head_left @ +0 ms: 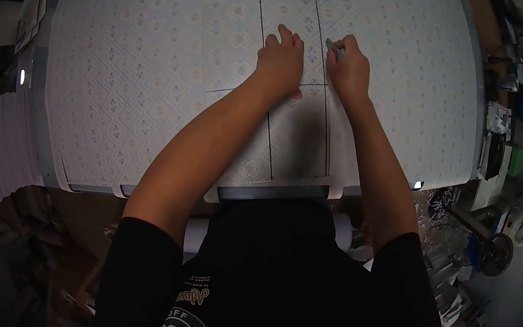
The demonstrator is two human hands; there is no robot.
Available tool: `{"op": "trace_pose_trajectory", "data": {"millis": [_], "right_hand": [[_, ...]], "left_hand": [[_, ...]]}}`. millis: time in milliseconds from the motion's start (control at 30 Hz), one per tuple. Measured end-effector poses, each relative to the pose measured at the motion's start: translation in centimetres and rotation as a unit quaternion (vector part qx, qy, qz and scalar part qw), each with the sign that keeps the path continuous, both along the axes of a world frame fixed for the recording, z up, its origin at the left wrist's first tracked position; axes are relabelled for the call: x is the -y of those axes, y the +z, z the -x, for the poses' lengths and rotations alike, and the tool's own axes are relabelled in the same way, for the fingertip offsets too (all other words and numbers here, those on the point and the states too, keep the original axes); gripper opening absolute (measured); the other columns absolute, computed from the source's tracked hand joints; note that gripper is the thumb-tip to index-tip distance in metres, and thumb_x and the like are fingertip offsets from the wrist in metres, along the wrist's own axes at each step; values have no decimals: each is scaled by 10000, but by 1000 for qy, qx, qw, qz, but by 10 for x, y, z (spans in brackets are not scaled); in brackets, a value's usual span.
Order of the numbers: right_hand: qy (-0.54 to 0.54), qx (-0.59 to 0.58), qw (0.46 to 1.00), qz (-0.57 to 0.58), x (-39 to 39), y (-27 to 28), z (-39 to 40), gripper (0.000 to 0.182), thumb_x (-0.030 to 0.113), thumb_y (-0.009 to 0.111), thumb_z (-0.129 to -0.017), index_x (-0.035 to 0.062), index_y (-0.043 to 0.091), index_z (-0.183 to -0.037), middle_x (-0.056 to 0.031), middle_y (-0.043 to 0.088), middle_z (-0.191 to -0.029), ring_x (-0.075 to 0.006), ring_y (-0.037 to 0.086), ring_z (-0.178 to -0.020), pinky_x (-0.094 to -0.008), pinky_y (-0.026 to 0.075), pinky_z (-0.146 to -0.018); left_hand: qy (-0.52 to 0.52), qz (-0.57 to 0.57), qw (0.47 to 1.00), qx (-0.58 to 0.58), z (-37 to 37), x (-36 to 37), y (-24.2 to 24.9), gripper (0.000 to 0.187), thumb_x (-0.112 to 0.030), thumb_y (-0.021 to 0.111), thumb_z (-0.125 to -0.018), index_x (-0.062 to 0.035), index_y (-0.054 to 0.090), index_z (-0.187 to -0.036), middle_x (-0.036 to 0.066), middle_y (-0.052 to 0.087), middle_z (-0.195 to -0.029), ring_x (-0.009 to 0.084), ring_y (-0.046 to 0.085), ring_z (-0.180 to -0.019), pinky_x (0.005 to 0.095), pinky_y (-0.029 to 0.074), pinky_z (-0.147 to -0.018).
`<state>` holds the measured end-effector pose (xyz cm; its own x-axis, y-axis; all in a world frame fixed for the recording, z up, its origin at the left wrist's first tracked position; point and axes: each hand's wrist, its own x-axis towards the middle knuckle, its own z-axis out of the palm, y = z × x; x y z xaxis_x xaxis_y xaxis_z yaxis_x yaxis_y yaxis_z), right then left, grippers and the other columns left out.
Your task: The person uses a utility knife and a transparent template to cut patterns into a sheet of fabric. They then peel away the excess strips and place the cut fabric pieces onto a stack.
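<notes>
A pale sheet [125, 73] with a woven-look pattern covers the table in front of me. Two long, slanting black lines run over it, and a third line crosses them. Between the long lines, my left hand [282, 64] rests on the sheet, fingers bent and somewhat apart, holding nothing. Just right of the right-hand line, my right hand [349, 73] is closed around a grey marker [336, 51]. Its dark tip points up and left, close to that line. Most of the marker is hidden in the fingers.
A pile of folded white material [2, 139] sits at the left. Beyond the table's right edge are a green box [515, 161], a round metal piece [497, 256] and cluttered papers. White rolls [195, 234] show below the front edge.
</notes>
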<state>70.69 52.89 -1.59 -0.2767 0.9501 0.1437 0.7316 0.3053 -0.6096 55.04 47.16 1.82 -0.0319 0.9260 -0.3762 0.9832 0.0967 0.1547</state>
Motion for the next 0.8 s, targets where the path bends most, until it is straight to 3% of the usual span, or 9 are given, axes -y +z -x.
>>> {"op": "trace_pose_trajectory", "data": {"millis": [233,367,433,567,667,733,767,800], "right_hand": [[27,1,999,-36,-92,-3,49,209,138,748,-878,33,619,-1005,-246,726,-910,-443,712,-858,-479,562,-728],[14,-50,998,-24,-88,-10,50,206,152,739,-896,33,615,-1010,-238,730,-920,-441,714,-869,-472,563,-737],[-10,-59,998,-13,-84,-12,49,208,160,734,-911,33,612,-1022,-225,736,-931,-440,717,-883,-469,561,-747],[-9,-75,997,9,-84,-14,43,203,157,726,-920,34,609,-1030,-205,745,-955,-412,730,-891,-462,560,-760],[21,-78,995,50,-96,-6,29,204,163,730,-925,42,617,-1045,-186,749,-985,-366,741,-924,-439,560,-783],[114,-65,989,68,-113,1,16,198,176,745,-931,54,633,-1040,-152,750,-992,-315,734,-913,-412,550,-800],[117,-67,988,69,-126,6,10,198,176,745,-931,54,633,-1040,-152,750,-992,-315,734,-913,-412,550,-800],[189,-38,977,88,-142,10,6,177,167,747,-937,59,643,-1031,-131,748,-975,-290,718,-886,-399,542,-796]], "left_hand": [[16,-4,1000,21,-1,2,6,1258,-369,1018,-508,20,358,-1506,322,314,-1581,499,531,-1267,490,599,-935],[21,24,999,10,0,2,6,1303,-401,1011,-521,-12,334,-1564,295,279,-1623,475,496,-1324,474,595,-934],[24,-28,999,24,1,5,5,1249,-342,1018,-496,-7,371,-1510,302,334,-1578,499,545,-1249,487,615,-895],[34,1,999,43,7,2,5,1213,-306,1014,-500,-16,389,-1498,295,359,-1561,491,548,-1247,491,595,-937],[26,-51,994,95,30,1,-16,1170,-255,1008,-501,-49,414,-1487,298,374,-1541,482,555,-1243,505,563,-985],[41,-46,986,152,40,-5,-15,1121,-229,1001,-505,-91,447,-1469,283,390,-1529,469,540,-1264,542,532,-1014],[44,-44,987,149,40,-8,-12,1121,-229,1001,-505,-91,447,-1469,283,390,-1529,469,540,-1264,542,532,-1014],[97,-24,989,111,36,-12,2,1132,-234,1004,-505,-108,444,-1481,288,365,-1548,491,490,-1316,577,512,-1029]]}}
